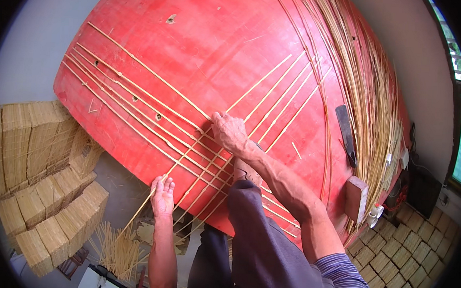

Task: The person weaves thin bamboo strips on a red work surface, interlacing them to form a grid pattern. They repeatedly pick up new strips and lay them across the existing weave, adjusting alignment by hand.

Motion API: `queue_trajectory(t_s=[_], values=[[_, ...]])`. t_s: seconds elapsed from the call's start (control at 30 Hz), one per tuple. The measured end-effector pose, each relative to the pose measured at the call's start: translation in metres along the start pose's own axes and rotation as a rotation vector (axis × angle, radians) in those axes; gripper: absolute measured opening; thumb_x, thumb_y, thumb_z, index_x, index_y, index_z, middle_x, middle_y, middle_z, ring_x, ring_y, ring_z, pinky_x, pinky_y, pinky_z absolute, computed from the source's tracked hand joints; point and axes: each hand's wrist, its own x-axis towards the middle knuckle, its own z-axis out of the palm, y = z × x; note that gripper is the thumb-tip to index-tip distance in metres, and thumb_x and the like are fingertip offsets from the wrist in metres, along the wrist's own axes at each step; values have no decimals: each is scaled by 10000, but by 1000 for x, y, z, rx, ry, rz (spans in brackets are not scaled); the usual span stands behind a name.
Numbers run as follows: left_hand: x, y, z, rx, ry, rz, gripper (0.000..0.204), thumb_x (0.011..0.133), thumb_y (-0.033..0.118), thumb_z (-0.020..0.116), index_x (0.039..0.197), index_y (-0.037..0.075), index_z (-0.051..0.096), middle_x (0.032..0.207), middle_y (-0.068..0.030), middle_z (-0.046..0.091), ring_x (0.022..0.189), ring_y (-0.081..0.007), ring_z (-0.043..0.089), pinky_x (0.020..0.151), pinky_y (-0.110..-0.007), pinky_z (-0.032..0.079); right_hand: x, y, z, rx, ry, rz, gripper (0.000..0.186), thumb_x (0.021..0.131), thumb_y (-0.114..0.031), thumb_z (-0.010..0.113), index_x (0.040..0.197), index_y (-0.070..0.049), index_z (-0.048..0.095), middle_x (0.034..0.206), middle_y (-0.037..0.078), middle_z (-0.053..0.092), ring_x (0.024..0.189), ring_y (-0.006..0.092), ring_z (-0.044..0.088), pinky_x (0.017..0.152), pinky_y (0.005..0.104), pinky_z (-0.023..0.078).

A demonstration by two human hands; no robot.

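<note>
Pale split bamboo strips [155, 81] lie crossed in an open lattice on a large red board [183, 46]. At the far end of the crossings, my right hand [228, 130] is closed with its fingertips down on a slanting strip. My left hand [163, 197], palm up at the board's near edge, has its fingers partly curled beside the lower part of that same bamboo strip [141, 208], which runs past the thumb side and off the board. My bare foot [245, 172] rests on the strips right of the crossings, partly hidden by my right forearm.
Long loose bamboo strips [368, 99] are heaped along the board's right side. Near them lie a dark flat blade [345, 134] and a reddish block [356, 199]. Bundled woven stacks [52, 212] stand at the left, more bundles [403, 255] at the lower right.
</note>
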Motion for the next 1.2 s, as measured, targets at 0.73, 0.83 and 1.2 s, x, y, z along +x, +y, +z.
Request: queue_trajectory(t_s=[0.73, 0.83, 1.2], values=[[-11, -4, 79, 1413, -43, 697, 285, 857, 10, 641, 1142, 5, 630, 1025, -154, 596, 802, -270, 619, 760, -379, 522, 10, 19, -10, 122, 36, -233, 91, 864, -125, 660, 843, -40, 635, 877, 137, 592, 834, 351, 628, 692, 438, 517], [-23, -13, 79, 1392, -57, 620, 271, 861, 1, 633, 1132, 9, 627, 1040, -150, 584, 827, -274, 620, 764, -382, 524, 5, 24, -14, 162, -2, -271, 69, 847, -85, 667, 843, -23, 637, 875, 143, 592, 841, 350, 627, 704, 432, 517], [-32, -17, 82, 1411, -80, 635, 274, 865, -3, 621, 1138, 20, 605, 1054, -174, 566, 937, -338, 606, 808, -418, 517, 0, 32, -15, 196, -46, -293, 69, 843, -53, 677, 882, -6, 644, 902, 157, 600, 850, 363, 637, 710, 426, 526]])
